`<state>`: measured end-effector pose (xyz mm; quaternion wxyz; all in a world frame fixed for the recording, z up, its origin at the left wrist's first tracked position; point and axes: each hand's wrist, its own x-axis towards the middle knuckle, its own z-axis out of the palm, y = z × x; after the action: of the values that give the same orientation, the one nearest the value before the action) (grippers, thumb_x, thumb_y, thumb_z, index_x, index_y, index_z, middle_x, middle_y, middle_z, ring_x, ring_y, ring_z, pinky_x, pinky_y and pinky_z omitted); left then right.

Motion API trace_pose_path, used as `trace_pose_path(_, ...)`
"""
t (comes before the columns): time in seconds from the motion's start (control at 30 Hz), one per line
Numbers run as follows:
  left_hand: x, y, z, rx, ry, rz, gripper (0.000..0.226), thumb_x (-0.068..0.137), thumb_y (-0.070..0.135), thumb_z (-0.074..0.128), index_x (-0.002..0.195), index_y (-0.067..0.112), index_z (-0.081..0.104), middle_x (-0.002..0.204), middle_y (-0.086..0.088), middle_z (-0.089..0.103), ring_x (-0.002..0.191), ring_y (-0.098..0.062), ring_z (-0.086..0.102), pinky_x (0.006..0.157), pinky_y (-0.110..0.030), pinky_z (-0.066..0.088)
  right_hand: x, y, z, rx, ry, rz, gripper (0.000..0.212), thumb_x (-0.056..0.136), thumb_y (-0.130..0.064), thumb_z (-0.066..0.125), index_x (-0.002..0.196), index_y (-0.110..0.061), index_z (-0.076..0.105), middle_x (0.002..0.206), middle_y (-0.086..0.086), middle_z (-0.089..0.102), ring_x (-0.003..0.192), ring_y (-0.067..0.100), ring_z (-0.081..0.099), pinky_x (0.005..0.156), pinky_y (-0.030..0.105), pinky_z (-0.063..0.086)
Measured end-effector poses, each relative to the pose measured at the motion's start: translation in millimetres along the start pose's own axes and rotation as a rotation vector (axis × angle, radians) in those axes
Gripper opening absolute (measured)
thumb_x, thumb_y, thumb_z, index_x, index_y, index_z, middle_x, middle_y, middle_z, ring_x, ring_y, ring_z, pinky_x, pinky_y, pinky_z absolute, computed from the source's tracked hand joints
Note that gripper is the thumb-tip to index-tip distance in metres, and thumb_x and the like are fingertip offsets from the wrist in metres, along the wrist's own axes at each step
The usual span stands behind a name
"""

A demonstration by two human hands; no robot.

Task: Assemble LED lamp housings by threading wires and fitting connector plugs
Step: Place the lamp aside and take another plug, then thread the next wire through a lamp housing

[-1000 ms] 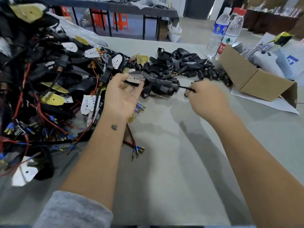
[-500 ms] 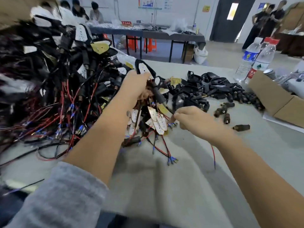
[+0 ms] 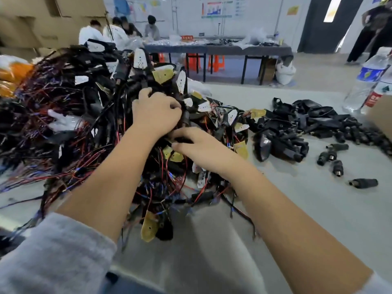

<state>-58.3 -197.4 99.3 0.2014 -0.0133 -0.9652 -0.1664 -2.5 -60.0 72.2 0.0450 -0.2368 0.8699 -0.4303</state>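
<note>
A big tangled heap of assembled lamp housings (image 3: 84, 115) with red, blue and black wires and white and yellow LED boards fills the left half of the grey table (image 3: 307, 209). My left hand (image 3: 156, 112) lies on the heap's right slope, fingers curled into the black parts and gripping a black housing. Just below it, my right hand (image 3: 199, 147) has its fingers curled on a black part at the heap's edge. What exactly each hand holds is hidden by the fingers. A pile of empty black housings (image 3: 297, 128) lies to the right.
Loose black connector plugs (image 3: 337, 164) lie scattered at the right. Two water bottles (image 3: 369, 81) and a cardboard box corner (image 3: 381, 117) stand at the far right edge. Other tables, orange stools and several people are in the background.
Both hands moved up and left onto the heap. The left hand now digs in higher; the right hand followed close beneath it. The camera tilted up.
</note>
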Motion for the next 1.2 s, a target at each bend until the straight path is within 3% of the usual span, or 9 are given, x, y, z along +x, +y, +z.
trace_pose_path(0.13, 1, 9, 10, 0.112, -0.017, -0.078, 0.033, 0.090, 0.035, 0.050, 0.119, 0.038, 0.067, 0.141, -0.011, 0.051, 0.143, -0.033, 0.022, 0.115, -0.047, 0.024, -37, 39, -29, 0.110, 0.174, 0.117, 0.026, 0.098, -0.021, 0.052, 0.121, -0.020, 0.064, 0.120, -0.005, 0.064, 0.108, 0.016, 0.061, 0.094, 0.033, 0.049)
trace_pose_path(0.23, 2, 29, 17, 0.202, -0.020, -0.163, 0.040, 0.089, 0.038, 0.051, 0.123, 0.024, 0.065, 0.151, -0.017, 0.034, 0.146, -0.034, 0.013, 0.117, -0.054, 0.014, -67, 73, -56, 0.121, 0.342, 0.209, 0.020, 0.096, -0.019, 0.053, 0.109, -0.020, 0.069, 0.108, -0.006, 0.067, 0.099, 0.010, 0.061, 0.084, 0.020, 0.045)
trace_pose_path(0.33, -4, 58, 33, 0.201, 0.091, -0.164, 0.036, 0.088, 0.035, 0.053, 0.116, 0.015, 0.062, 0.158, -0.019, 0.015, 0.148, -0.036, 0.001, 0.115, -0.062, 0.004, -91, 105, -74, 0.125, 0.461, 0.309, 0.018, 0.093, -0.011, 0.054, 0.100, -0.015, 0.070, 0.092, -0.005, 0.066, 0.088, 0.013, 0.058, 0.079, 0.026, 0.045)
trace_pose_path(0.43, -18, 96, 54, 0.190, 0.189, -0.028, 0.036, 0.086, 0.032, 0.055, 0.117, 0.014, 0.060, 0.154, -0.017, 0.025, 0.146, -0.038, 0.010, 0.114, -0.060, 0.013, -104, 131, -80, 0.126, 0.490, 0.354, 0.018, 0.092, -0.008, 0.053, 0.098, -0.013, 0.069, 0.083, -0.008, 0.061, 0.083, 0.011, 0.056, 0.075, 0.024, 0.042)
trace_pose_path(0.57, -42, 142, 91, 0.088, -0.005, 0.196, 0.031, 0.089, 0.025, 0.050, 0.115, 0.022, 0.065, 0.127, -0.011, 0.053, 0.127, -0.034, 0.037, 0.096, -0.044, 0.034, -105, 152, -79, 0.108, 0.480, 0.375, 0.016, 0.092, -0.010, 0.054, 0.094, -0.018, 0.067, 0.074, -0.013, 0.059, 0.070, 0.003, 0.052, 0.066, 0.021, 0.040)
trace_pose_path(0.63, -52, 153, 111, 0.079, -0.124, 0.215, 0.029, 0.092, 0.023, 0.049, 0.115, 0.025, 0.066, 0.123, -0.012, 0.055, 0.122, -0.035, 0.040, 0.090, -0.043, 0.036, -104, 158, -77, 0.059, 0.454, 0.364, 0.015, 0.091, -0.012, 0.055, 0.093, -0.022, 0.066, 0.081, -0.014, 0.061, 0.079, 0.007, 0.056, 0.074, 0.024, 0.043)
trace_pose_path(0.73, -53, 148, 130, 0.106, -0.166, 0.108, 0.030, 0.092, 0.028, 0.050, 0.119, 0.026, 0.064, 0.131, -0.011, 0.050, 0.126, -0.035, 0.036, 0.099, -0.045, 0.033, -105, 164, -74, -0.006, 0.476, 0.334, 0.017, 0.090, -0.014, 0.055, 0.091, -0.028, 0.066, 0.092, -0.012, 0.064, 0.095, 0.011, 0.059, 0.084, 0.027, 0.045)
trace_pose_path(0.97, -56, 139, 152, 0.128, -0.010, 0.079, 0.033, 0.089, 0.018, 0.054, 0.121, 0.020, 0.059, 0.125, -0.010, 0.052, 0.120, -0.034, 0.044, 0.099, -0.043, 0.030, -101, 172, -76, 0.030, 0.510, 0.325, 0.020, 0.089, -0.014, 0.054, 0.087, -0.024, 0.071, 0.083, -0.017, 0.065, 0.088, 0.009, 0.060, 0.081, 0.028, 0.046)
trace_pose_path(1.2, -63, 142, 140, -0.040, 0.247, 0.074, 0.051, 0.091, 0.000, 0.047, 0.142, 0.009, 0.045, 0.089, -0.011, 0.058, 0.106, -0.035, 0.051, 0.097, -0.042, 0.030, -105, 173, -76, 0.048, 0.517, 0.302, 0.019, 0.092, -0.015, 0.053, 0.093, -0.025, 0.069, 0.079, -0.014, 0.063, 0.075, 0.004, 0.057, 0.068, 0.023, 0.043)
